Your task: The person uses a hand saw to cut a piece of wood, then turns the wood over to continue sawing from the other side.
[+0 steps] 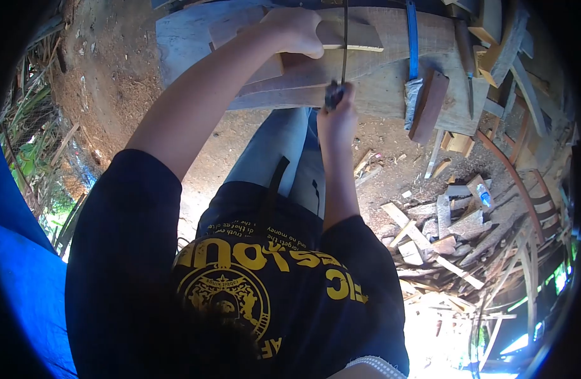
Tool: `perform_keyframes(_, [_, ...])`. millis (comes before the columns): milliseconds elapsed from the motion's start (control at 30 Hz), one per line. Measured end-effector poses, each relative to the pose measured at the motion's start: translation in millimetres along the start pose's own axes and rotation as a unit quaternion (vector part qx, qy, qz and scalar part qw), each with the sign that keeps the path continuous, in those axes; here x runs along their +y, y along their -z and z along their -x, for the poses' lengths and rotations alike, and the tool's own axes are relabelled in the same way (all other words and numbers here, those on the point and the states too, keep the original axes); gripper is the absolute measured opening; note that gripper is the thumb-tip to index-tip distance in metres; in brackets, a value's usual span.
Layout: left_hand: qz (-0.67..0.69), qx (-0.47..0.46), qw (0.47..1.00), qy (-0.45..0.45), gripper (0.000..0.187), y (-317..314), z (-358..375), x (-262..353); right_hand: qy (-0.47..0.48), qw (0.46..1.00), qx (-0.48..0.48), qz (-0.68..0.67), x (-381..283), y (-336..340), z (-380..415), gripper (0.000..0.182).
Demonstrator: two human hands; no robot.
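My right hand point(338, 123) is closed around the dark handle of a handsaw point(345, 54), whose narrow blade points away from me and crosses a short piece of wood point(360, 36). My left hand point(295, 31) grips that same piece to the left of the blade, thumb over its near side. Under both lies a broad wooden workbench point(372, 88). Flat offcuts point(265, 71) rest beneath and beside my left forearm.
Right of the saw lie a blue bar with a wrapped end point(412, 47), a reddish wood block point(429, 107) and a thin pointed tool point(470, 95). Curved wood pieces point(502, 57) crowd the bench's right end. Scrap wood point(442, 227) litters the ground at right.
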State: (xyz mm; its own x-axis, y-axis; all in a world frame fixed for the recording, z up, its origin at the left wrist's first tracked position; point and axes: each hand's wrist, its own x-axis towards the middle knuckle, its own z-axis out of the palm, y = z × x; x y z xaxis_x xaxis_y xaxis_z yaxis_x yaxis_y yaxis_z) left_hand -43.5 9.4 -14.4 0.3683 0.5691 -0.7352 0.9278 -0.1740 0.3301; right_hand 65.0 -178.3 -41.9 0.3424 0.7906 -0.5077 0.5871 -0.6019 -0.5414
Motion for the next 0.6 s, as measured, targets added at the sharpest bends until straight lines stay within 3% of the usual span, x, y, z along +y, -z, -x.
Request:
perform_keyframes(100, [0.017,-0.006,1.0,-0.008,0.054,3.6,8.7,7.8,0.016,1.0,-0.012,0.011,-7.2,9.1,-7.1,0.051])
perform_keyframes(167, [-0.071,-0.011,0.997,-0.031,0.052,3.7,12.6,11.5,0.023,0.999,-0.018,0.012,-8.6,12.5,-0.4,0.052])
perform_keyframes(233, [-0.086,-0.01,0.995,-0.05,0.052,-5.3,11.5,6.9,0.002,0.998,-0.055,0.026,-6.4,15.5,16.8,0.054])
perform_keyframes(367, [-0.115,0.009,0.99,-0.082,0.05,-11.1,9.2,-0.3,0.015,0.999,-0.04,0.01,3.3,-2.0,17.7,0.052])
perform_keyframes(433, [-0.141,0.034,0.986,-0.088,0.049,-23.5,9.4,-3.4,-0.029,0.999,-0.034,-0.024,-2.0,-9.1,22.4,0.047])
perform_keyframes(600, [-0.161,0.079,0.977,-0.115,0.049,-34.8,7.7,-8.6,-0.036,0.987,-0.022,-0.152,-9.5,4.3,43.4,0.033])
